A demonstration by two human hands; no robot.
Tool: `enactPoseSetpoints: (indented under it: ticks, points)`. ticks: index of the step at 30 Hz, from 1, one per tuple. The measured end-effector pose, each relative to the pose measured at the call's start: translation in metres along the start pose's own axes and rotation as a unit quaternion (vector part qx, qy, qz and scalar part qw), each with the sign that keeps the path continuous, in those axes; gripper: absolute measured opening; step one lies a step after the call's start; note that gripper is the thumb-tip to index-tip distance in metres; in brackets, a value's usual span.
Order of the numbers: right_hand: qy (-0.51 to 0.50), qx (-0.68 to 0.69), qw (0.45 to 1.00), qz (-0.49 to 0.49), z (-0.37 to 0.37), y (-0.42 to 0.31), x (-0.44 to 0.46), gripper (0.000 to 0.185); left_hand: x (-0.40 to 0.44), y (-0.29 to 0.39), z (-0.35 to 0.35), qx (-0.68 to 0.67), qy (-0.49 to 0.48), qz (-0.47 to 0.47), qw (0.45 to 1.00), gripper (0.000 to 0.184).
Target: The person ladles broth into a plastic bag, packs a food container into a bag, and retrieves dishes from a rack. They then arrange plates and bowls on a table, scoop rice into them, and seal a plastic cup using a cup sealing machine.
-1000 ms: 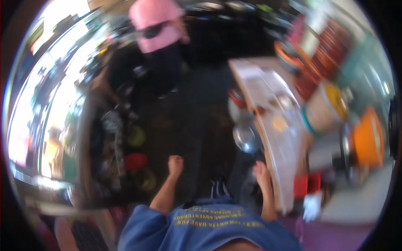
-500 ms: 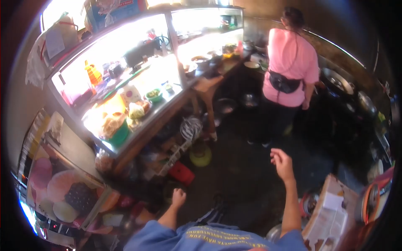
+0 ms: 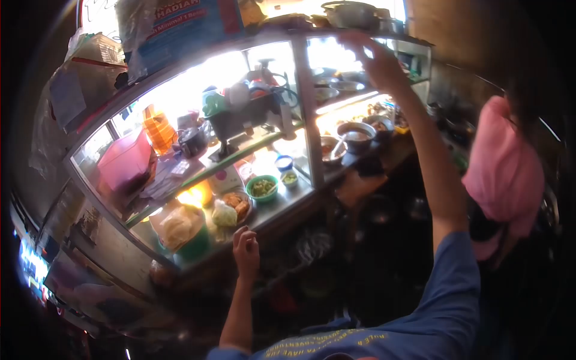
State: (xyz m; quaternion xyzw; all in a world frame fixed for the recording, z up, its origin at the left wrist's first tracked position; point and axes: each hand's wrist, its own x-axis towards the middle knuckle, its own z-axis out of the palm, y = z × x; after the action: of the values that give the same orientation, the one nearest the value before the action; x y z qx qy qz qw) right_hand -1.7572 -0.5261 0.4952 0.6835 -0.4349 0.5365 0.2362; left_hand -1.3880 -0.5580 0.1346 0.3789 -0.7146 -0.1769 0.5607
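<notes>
My right hand (image 3: 377,63) is raised high at the front of the glass display case (image 3: 309,114), near its top shelf. Its fingers are stretched out and blurred, and no object shows in them. Above the fingertips a large metal pot (image 3: 350,15) stands on top of the case. Lower down, my left hand (image 3: 246,255) is held before the case's lower front edge with fingers curled in and nothing visible in them. Close to it are a plastic bag of pale food (image 3: 224,215), a plate of fried food (image 3: 239,205) and a green bowl of chopped greens (image 3: 262,188).
A person in a pink shirt (image 3: 501,168) stands at the right. Inside the case are a pink container (image 3: 125,157), an orange container (image 3: 158,127) and a bowl with a spoon (image 3: 355,133). A big blue box (image 3: 192,30) sits on top. A green tub (image 3: 195,245) stands at the lower left.
The view has come closer to the display case. My right hand has risen from low over the floor to the case's top. My left hand has moved up beside the lower shelf.
</notes>
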Motion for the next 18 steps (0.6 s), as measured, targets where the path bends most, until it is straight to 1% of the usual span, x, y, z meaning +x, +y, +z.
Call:
enactPoseSetpoints:
  ticks: [1,2,3,4,5,7,8,9,10,11,12,13,14,15,16,17,18]
  points:
    - [0.064,0.027,0.984,-0.166,0.02,0.051,0.049,0.027,0.009,0.006,0.01,0.013,0.016,0.04,0.999,0.012]
    - [0.015,-0.186,0.98,-0.063,0.013,0.047,0.082,0.025,0.013,0.008,0.021,0.016,0.03,0.03,0.999,0.014]
    - [-0.001,-0.02,0.999,-0.041,0.03,0.062,0.113,0.027,0.013,0.006,0.028,0.023,0.04,0.027,0.999,0.014]
    - [-0.016,0.145,0.989,-0.024,0.049,0.08,0.152,0.028,0.014,0.003,0.037,0.058,0.059,0.042,0.996,0.014]
    - [0.009,0.182,0.979,-0.088,0.068,0.102,0.194,0.028,0.019,0.0,0.049,0.093,0.081,0.06,0.991,0.014]
    - [0.0,0.169,0.982,-0.084,0.097,0.127,0.265,0.028,0.021,-0.004,0.065,0.095,0.124,-0.022,0.988,0.011]
    - [0.005,0.179,0.979,-0.097,0.126,0.157,0.32,0.028,0.024,-0.004,0.07,0.111,0.149,-0.033,0.982,0.009]
    - [0.154,0.028,0.957,-0.244,0.165,0.195,0.383,0.029,0.028,-0.005,0.074,0.127,0.175,-0.041,0.975,0.007]
    - [0.299,-0.123,0.872,-0.368,0.194,0.216,0.426,0.03,0.027,-0.011,0.076,0.145,0.189,-0.044,0.97,0.009]
    - [0.31,-0.114,0.866,-0.375,0.207,0.218,0.445,0.03,0.026,-0.017,0.078,0.162,0.201,-0.05,0.965,0.011]
    - [0.297,-0.084,0.887,-0.343,0.217,0.216,0.461,0.031,0.027,-0.016,0.081,0.166,0.215,-0.045,0.961,0.011]
    - [0.279,-0.054,0.907,-0.311,0.226,0.21,0.473,0.033,0.029,-0.012,0.084,0.187,0.255,-0.061,0.947,0.007]
    - [0.16,-0.101,0.962,-0.199,0.216,0.188,0.464,0.033,0.033,-0.004,0.086,0.207,0.292,-0.079,0.93,0.008]
    - [0.16,-0.093,0.961,-0.205,0.225,0.188,0.471,0.033,0.038,0.007,0.087,0.21,0.3,-0.082,0.927,0.008]
    - [0.188,-0.13,0.951,-0.207,0.234,0.191,0.479,0.034,0.043,0.019,0.088,0.185,0.289,-0.127,0.931,0.008]
    - [0.217,-0.168,0.939,-0.209,0.236,0.184,0.48,0.035,0.048,0.028,0.088,0.158,0.278,-0.169,0.932,0.012]
    - [0.218,-0.163,0.938,-0.215,0.236,0.175,0.483,0.035,0.051,0.033,0.086,0.175,0.276,-0.181,0.928,0.013]
